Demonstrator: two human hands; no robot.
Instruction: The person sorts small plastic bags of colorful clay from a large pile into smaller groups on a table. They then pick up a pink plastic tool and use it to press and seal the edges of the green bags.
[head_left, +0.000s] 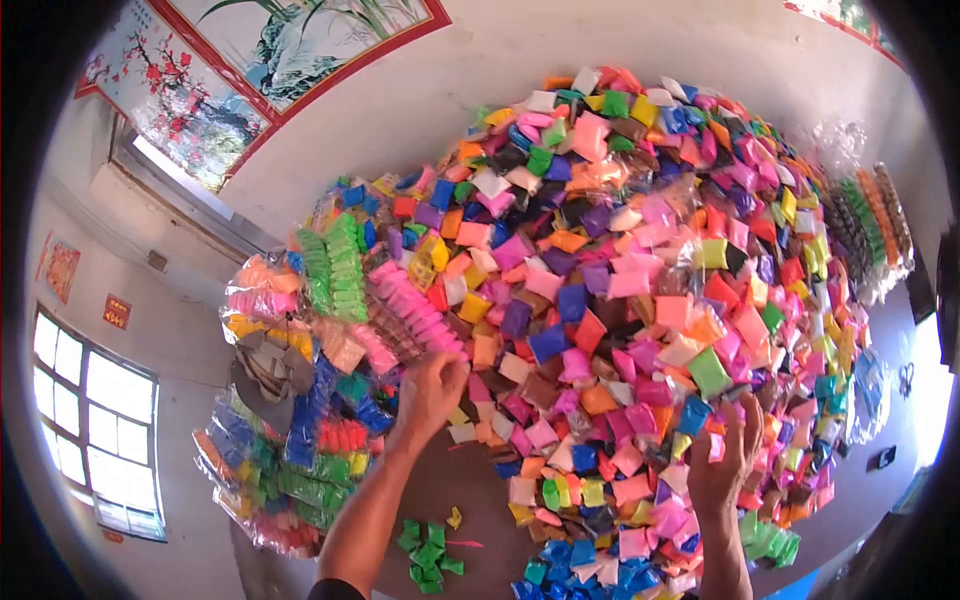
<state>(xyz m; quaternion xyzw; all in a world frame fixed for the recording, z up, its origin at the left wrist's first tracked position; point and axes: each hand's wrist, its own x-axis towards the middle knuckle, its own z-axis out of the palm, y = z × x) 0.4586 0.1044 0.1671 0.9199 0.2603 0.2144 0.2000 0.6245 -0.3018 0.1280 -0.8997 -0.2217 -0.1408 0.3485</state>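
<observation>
A large heap of small pillow-shaped packets [575, 300] in many colours covers the table. My left hand [432, 400] is at the heap's left edge, by the lower end of a row of pink packets [415, 310]. Its fingers are curled closed, and what they hold, if anything, is hidden. My right hand [722, 465] reaches over the heap's lower right, fingers apart and pointing away from me, close to a blue packet [693, 414]. Several loose green packets [430, 560] lie on the brown tabletop [470, 495] between my arms.
Clear bags of sorted packets [340, 265] are stacked on the left, with green rows among them. More bagged rows [870, 225] stand at the far right. Blue packets [570, 560] lie at the near edge. A wall [400, 110] rises behind the heap.
</observation>
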